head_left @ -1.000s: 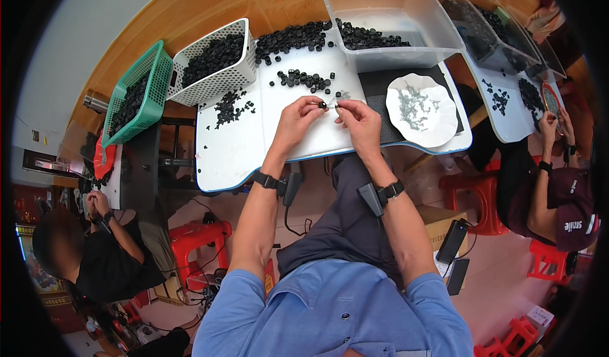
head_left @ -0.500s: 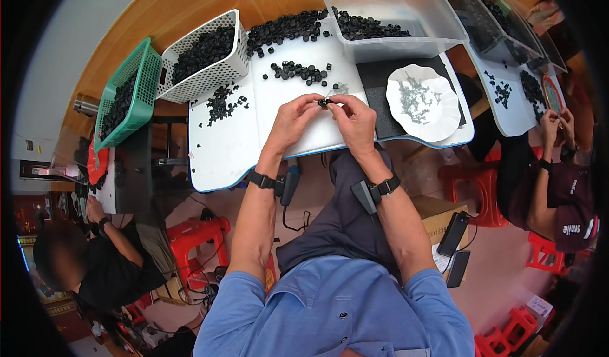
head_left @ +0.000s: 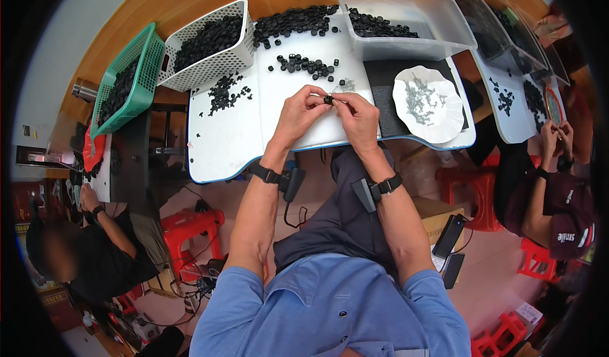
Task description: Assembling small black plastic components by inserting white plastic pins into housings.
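Note:
My left hand (head_left: 297,117) and my right hand (head_left: 360,122) meet over the white tabletop (head_left: 273,97). Between their pinched fingertips is a small black round plastic part (head_left: 328,100); its finer detail is too small to make out. Just beyond the fingers lies a loose group of black round parts (head_left: 307,66). A few tiny clear pieces (head_left: 346,85) rest on the table beside my right fingertips. Right of that hand, a white scalloped plate (head_left: 451,123) holds many small pale pieces (head_left: 419,100) on a black mat (head_left: 380,84).
A white perforated basket (head_left: 244,55) and a green basket (head_left: 143,78), both full of black parts, stand at left. Small black pieces (head_left: 225,95) lie nearby. A clear bin (head_left: 412,47) stands at the back right. Other people work at both sides; red stools (head_left: 190,233) stand behind.
The view has shifted slightly. The black part shows more of its round side between my fingertips; both hands keep hold of it.

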Available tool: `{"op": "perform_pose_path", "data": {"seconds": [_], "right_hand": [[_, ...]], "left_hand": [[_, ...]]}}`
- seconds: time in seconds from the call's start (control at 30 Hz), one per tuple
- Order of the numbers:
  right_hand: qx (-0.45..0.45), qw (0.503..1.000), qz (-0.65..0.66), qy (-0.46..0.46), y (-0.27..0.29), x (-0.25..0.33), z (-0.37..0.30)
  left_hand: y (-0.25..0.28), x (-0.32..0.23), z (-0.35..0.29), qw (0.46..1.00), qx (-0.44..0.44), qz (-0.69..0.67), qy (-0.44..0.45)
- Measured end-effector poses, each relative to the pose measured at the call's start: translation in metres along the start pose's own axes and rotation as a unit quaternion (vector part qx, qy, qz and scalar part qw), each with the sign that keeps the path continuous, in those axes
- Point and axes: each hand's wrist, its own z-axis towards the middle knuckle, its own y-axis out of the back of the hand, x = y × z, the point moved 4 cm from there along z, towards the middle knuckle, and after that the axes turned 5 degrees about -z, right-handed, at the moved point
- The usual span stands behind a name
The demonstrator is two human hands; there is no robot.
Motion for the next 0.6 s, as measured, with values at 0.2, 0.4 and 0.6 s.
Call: {"op": "perform_pose_path", "data": {"seconds": [0.2,0.4,0.6], "right_hand": [[0.006,0.999,0.014,-0.037,-0.0018,-0.0021,0.0005],[-0.008,0.999,0.011,-0.042,-0.0025,-0.0049,0.0013],[0.012,0.997,0.035,-0.074,-0.0035,-0.0102,0.0028]], "left_hand": [[-0.0008,0.0064,0.0000,0.998,-0.032,0.001,-0.059],[-0.0027,0.0059,-0.0005,0.995,-0.043,0.035,-0.086],[-0.0011,0.0002,-0.0020,0.993,-0.044,0.059,-0.093]]}}
